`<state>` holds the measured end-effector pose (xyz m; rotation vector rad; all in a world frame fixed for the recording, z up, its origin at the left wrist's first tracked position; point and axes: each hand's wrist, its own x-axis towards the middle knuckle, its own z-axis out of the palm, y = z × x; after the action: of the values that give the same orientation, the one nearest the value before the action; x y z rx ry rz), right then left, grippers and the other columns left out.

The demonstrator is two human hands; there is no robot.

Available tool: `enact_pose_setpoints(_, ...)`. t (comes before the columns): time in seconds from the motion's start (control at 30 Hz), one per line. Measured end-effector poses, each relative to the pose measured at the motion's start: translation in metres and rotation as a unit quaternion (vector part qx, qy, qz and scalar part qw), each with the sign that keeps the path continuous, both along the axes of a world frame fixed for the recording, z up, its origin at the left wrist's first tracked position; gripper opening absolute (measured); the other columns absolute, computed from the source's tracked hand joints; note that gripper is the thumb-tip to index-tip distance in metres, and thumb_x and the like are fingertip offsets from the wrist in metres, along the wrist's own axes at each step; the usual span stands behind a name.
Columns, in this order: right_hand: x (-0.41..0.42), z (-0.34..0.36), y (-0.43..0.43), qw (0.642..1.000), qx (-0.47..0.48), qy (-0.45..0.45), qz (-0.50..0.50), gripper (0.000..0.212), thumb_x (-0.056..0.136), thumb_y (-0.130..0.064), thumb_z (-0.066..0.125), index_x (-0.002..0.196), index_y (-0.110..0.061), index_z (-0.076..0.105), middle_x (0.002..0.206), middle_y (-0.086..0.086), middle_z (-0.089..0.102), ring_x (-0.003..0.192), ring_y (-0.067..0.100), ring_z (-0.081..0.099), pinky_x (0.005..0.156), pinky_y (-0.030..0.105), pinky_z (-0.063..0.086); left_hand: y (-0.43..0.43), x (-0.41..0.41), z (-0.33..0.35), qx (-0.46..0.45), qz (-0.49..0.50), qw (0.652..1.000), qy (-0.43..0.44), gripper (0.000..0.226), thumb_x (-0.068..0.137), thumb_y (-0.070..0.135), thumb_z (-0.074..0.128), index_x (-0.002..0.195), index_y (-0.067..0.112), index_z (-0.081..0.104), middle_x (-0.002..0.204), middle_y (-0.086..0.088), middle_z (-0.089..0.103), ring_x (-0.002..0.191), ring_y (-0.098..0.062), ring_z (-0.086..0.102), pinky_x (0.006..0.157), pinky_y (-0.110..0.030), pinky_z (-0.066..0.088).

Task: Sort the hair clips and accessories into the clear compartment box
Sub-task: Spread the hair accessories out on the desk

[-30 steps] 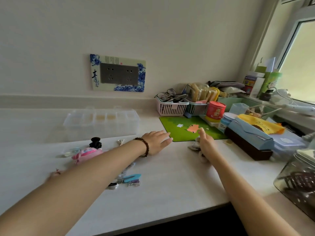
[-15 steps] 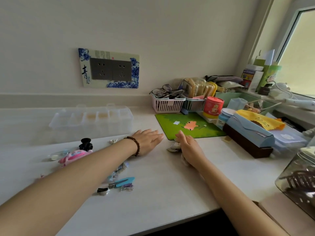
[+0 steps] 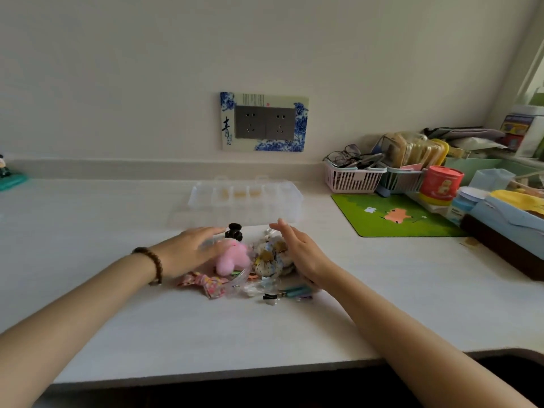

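Note:
A clear compartment box (image 3: 244,201) lies closed on the white counter, just behind a heap of accessories. The heap holds a pink plush clip (image 3: 234,257), a small black claw clip (image 3: 234,231), patterned fabric scrunchies (image 3: 269,257), a floral bow (image 3: 206,284), a teal clip (image 3: 295,290) and some clear pieces. My left hand (image 3: 191,248), with a bead bracelet at the wrist, lies flat against the left side of the heap. My right hand (image 3: 300,251) stands on its edge against the right side. Both hands have straight fingers and hold nothing.
A green mouse mat (image 3: 394,214) lies to the right of the box. Behind it stand a pink basket (image 3: 351,179) with glasses, a red tin (image 3: 440,184) and a blue box (image 3: 512,219). A wall socket (image 3: 265,122) is above the compartment box. The counter's front edge runs below my forearms.
The view swung left. My right hand dragged the scrunchies from beside the green mat to the other accessories. Both hands now flank the gathered heap in front of the box.

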<state>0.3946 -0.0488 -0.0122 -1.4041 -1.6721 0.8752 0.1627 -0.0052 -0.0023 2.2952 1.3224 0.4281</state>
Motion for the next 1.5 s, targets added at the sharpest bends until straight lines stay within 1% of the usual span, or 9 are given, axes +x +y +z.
enact_pose_setpoints(0.23,0.021,0.002,-0.027,0.993,0.052,-0.086,0.057,0.072,0.074,-0.067,0.046,0.14,-0.043,0.028,0.155,-0.014,0.014,0.142,0.002,0.014,0.115,0.029,0.015,-0.019,-0.029,-0.017,-0.025,-0.041,0.995,-0.089,0.116,0.048,0.08,0.063,0.143,0.031,0.016,0.143,0.004,0.035,0.129,-0.01,0.037,0.109,-0.037,0.032)
enact_pose_setpoints(0.47,-0.003,-0.022,-0.038,0.952,0.05,-0.297,0.055,0.082,0.071,-0.075,0.039,0.142,-0.046,0.009,0.158,-0.008,-0.002,0.146,0.016,0.0,0.119,0.042,0.009,-0.035,-0.001,-0.033,0.06,-0.04,0.997,-0.008,0.141,0.036,0.095,0.043,0.144,0.02,-0.006,0.155,-0.001,0.003,0.141,-0.015,0.004,0.115,-0.034,0.012)
enact_pose_setpoints(0.6,-0.009,-0.012,-0.028,0.981,0.028,-0.186,0.043,0.064,0.086,-0.06,0.033,0.144,-0.038,0.017,0.158,-0.003,0.005,0.146,0.015,0.002,0.119,0.043,0.008,-0.028,-0.007,-0.025,0.029,-0.036,0.998,-0.031,0.134,0.038,0.095,0.041,0.145,0.023,0.003,0.154,0.001,0.008,0.141,-0.014,0.009,0.114,-0.032,0.013)
enact_pose_setpoints(0.77,0.004,0.012,0.002,0.999,-0.007,-0.037,0.012,0.052,0.097,-0.046,0.022,0.14,-0.021,0.037,0.15,-0.001,0.031,0.135,0.006,0.025,0.106,0.026,0.021,-0.003,-0.019,-0.006,-0.05,0.012,0.991,-0.128,0.131,0.038,0.098,0.031,0.144,0.023,0.014,0.152,0.006,0.018,0.135,-0.004,0.019,0.11,-0.024,0.016)
enact_pose_setpoints(0.9,-0.008,0.007,0.028,0.997,-0.044,-0.063,0.017,0.057,0.096,-0.049,0.015,0.137,-0.021,0.042,0.148,0.001,0.037,0.135,0.016,0.032,0.104,0.029,0.024,0.018,0.008,-0.003,-0.089,-0.018,0.985,-0.149,0.134,0.034,0.1,0.024,0.142,0.021,0.023,0.135,0.016,0.031,0.124,0.001,0.029,0.101,-0.018,0.02)
enact_pose_setpoints(1.03,-0.018,-0.003,0.031,0.998,-0.034,-0.061,0.003,0.06,0.094,-0.052,0.017,0.135,-0.02,0.045,0.142,-0.003,0.046,0.128,0.008,0.039,0.102,0.021,0.023,0.032,0.025,-0.012,-0.096,-0.034,0.979,-0.175,0.096,0.064,0.083,0.027,0.14,0.024,0.03,0.142,0.01,0.037,0.121,0.0,0.037,0.096,-0.016,0.026)
enact_pose_setpoints(1.13,-0.019,-0.005,0.022,0.998,-0.041,-0.044,0.012,0.064,0.087,-0.059,0.018,0.133,-0.025,0.047,0.135,-0.009,0.05,0.125,0.006,0.043,0.104,0.022,0.028,0.034,0.023,-0.016,-0.097,-0.062,0.98,-0.162,0.105,0.054,0.092,0.026,0.139,0.03,0.029,0.14,0.016,0.037,0.122,0.002,0.039,0.097,-0.014,0.029)
enact_pose_setpoints(1.33,0.011,0.02,0.026,0.989,-0.072,-0.102,0.08,0.057,0.071,-0.064,0.05,0.117,-0.031,0.051,0.12,-0.014,0.057,0.112,0.003,0.055,0.098,0.034,0.048,0.047,0.016,0.007,0.205,-0.104,0.971,-0.071,0.076,0.081,0.07,0.006,0.138,0.027,0.034,0.133,0.02,0.036,0.126,0.006,0.027,0.103,-0.006,0.014)
enact_pose_setpoints(1.5,0.029,0.023,0.03,0.979,-0.068,-0.166,0.092,0.052,0.057,-0.075,0.063,0.09,-0.035,0.061,0.112,-0.014,0.062,0.108,0.004,0.056,0.102,0.037,0.042,0.077,0.025,0.001,0.222,-0.014,0.974,0.049,0.091,0.072,0.073,-0.013,0.142,0.028,0.023,0.15,0.008,0.028,0.139,-0.009,0.018,0.115,-0.036,0.001)
